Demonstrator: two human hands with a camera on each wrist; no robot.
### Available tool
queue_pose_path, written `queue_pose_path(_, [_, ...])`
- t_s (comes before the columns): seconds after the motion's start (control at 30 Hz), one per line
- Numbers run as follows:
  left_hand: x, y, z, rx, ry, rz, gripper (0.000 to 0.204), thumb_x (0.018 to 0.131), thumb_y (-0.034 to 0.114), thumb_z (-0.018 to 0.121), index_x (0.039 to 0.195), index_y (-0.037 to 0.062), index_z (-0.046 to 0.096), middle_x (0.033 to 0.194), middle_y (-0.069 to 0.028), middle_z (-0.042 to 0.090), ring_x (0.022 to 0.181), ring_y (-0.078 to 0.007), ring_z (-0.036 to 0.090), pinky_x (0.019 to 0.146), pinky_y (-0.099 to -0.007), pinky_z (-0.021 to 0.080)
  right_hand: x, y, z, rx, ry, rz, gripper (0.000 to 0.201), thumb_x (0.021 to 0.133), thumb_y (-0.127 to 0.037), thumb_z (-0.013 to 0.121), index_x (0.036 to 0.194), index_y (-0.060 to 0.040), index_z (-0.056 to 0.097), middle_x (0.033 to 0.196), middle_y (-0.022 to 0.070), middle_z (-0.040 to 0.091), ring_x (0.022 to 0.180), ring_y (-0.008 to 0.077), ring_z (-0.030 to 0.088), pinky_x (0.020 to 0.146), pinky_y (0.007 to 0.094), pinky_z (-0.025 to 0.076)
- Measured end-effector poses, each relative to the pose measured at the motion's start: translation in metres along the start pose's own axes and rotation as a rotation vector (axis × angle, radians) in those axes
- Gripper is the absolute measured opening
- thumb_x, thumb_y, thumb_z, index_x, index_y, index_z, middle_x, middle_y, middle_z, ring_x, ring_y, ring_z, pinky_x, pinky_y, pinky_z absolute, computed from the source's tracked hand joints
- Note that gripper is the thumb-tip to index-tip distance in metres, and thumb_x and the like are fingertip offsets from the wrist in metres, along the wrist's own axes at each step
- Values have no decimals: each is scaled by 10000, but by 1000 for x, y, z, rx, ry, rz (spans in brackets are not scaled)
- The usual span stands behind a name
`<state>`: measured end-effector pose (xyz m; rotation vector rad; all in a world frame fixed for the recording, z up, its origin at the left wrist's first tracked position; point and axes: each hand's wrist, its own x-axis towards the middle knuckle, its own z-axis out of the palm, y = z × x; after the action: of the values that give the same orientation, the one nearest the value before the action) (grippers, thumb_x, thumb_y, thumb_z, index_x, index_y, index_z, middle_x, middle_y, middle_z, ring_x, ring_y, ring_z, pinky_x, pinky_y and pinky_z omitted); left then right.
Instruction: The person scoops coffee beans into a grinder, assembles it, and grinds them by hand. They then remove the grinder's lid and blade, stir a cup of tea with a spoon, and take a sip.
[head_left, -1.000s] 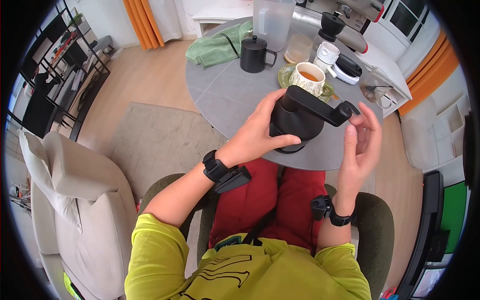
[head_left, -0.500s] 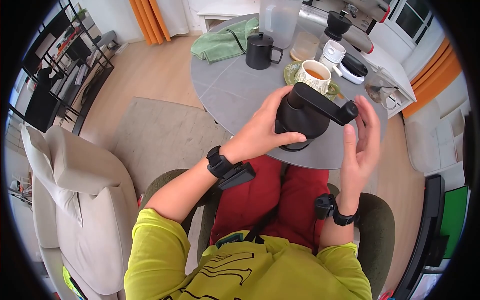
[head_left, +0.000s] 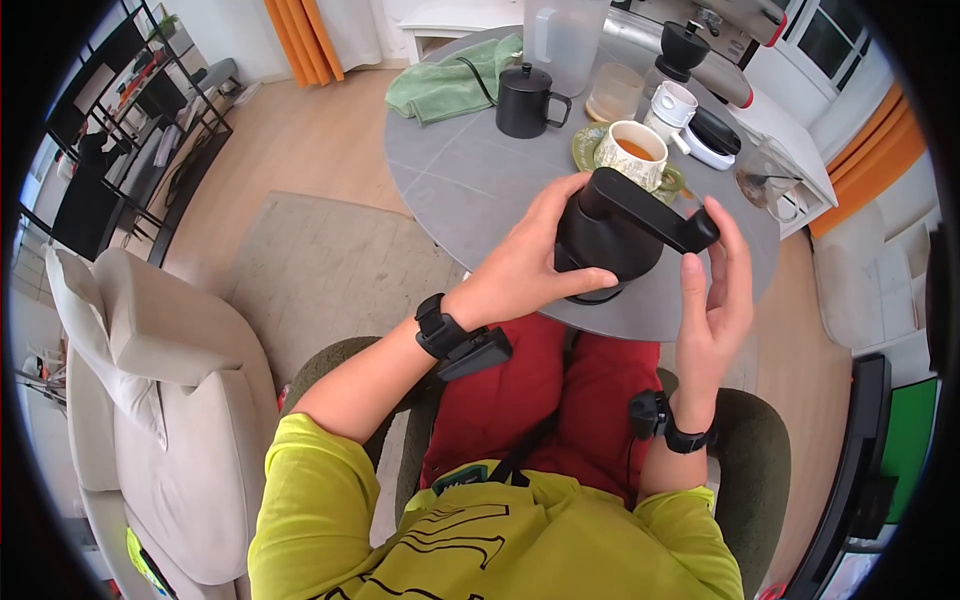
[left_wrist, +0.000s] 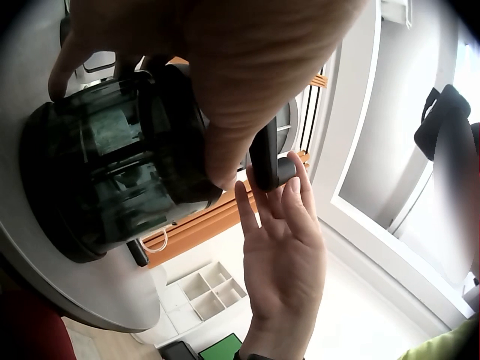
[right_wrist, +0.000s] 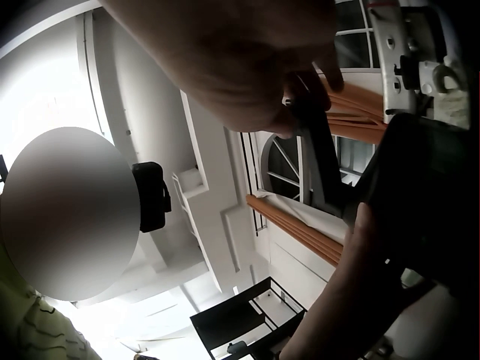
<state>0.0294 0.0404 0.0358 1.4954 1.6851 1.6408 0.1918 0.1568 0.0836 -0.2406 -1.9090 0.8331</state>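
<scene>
A black hand-crank coffee grinder [head_left: 612, 240] stands at the table's near edge, its clear dark-tinted lower body [left_wrist: 112, 161] showing in the left wrist view. My left hand [head_left: 525, 255] grips the grinder round its upper part, thumb across the near side. The crank arm [head_left: 645, 208] points right and ends in a round knob [head_left: 703, 230]. Around that knob, the thumb and fingers of my right hand [head_left: 718, 305] are bent, fingertips on it. Just behind the grinder sits a patterned cup [head_left: 628, 158] of brown-orange liquid on a green saucer [head_left: 585, 150].
A black lidded pot [head_left: 522, 102] and a green cloth [head_left: 430, 92] lie farther back on the grey table [head_left: 440, 185]. Behind the cup are a clear pitcher [head_left: 565, 50], a glass [head_left: 613, 92], a white cup [head_left: 672, 103], another grinder [head_left: 683, 48] and a glass server [head_left: 765, 188].
My right hand's fingers have closed in from beside the crank knob onto it. The left hand keeps its grip on the grinder, and the crank points about the same way.
</scene>
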Motion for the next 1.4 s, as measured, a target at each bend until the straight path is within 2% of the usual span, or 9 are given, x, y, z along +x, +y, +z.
queue_pose_path(0.07, [0,4,0,-20,-7,-13,1004,752,139,857,1514,59,208,1460,-140,384,1369,-242,386,1086,-432,390,0,3,-3,-105,30,-25,344,911,-12,596,1254,6,589,1192,100,556,1062,205,541,997,338,424])
queue_pose_path(0.1, [-1,8,1,-20,-7,-6,1024,732,136,869,1511,54,209,1456,-141,388,1370,-241,384,1097,-420,376,-3,6,-4,-40,65,78,353,913,-17,599,1265,4,575,1184,98,543,1069,204,541,1014,351,427])
queue_pose_path(0.37, [-1,8,13,57,82,-4,1081,645,107,911,1483,31,233,1423,-153,428,1359,-263,404,1132,-383,331,2,19,-6,49,168,91,383,920,-11,585,1299,3,532,1191,107,521,1099,210,547,1031,386,433])
queue_pose_path(0.57, [0,11,10,76,92,-54,1053,633,98,916,1462,31,271,1401,-150,464,1309,-265,471,1104,-389,374,5,32,-10,54,157,149,380,927,-14,569,1305,2,528,1183,108,526,1105,214,546,1029,391,426])
queue_pose_path(0.67, [1,10,3,41,123,-123,1040,610,110,907,1456,50,306,1354,-172,476,1283,-324,484,1074,-410,407,7,39,-21,29,186,163,378,932,-14,564,1307,1,526,1176,105,530,1099,212,544,1030,392,421])
queue_pose_path(0.77, [7,7,-22,103,314,-143,1049,610,143,932,1439,3,303,1314,-152,508,1209,-247,534,1010,-377,451,7,46,-35,5,223,216,372,939,-25,565,1308,0,525,1166,101,536,1090,208,541,1033,390,416])
queue_pose_path(0.83, [16,13,-44,94,449,-139,951,614,108,930,1351,-5,340,1295,-142,505,1165,-238,561,980,-364,474,4,52,-41,-31,220,254,367,942,-38,571,1305,0,528,1156,96,540,1080,200,541,1022,381,427])
queue_pose_path(0.97, [17,-6,-79,182,629,-160,959,648,83,908,1379,14,290,1309,-146,487,1179,-241,548,988,-375,485,-3,65,-42,-40,202,311,364,941,-39,576,1301,-3,531,1156,93,539,1070,194,545,1009,369,439])
queue_pose_path(1.4, [17,-42,-93,284,674,-237,989,672,108,899,1437,25,278,1319,-157,501,1187,-240,551,997,-388,479,2,88,-34,-5,53,454,328,933,-21,586,1260,-14,560,1127,81,557,989,168,570,937,319,454])
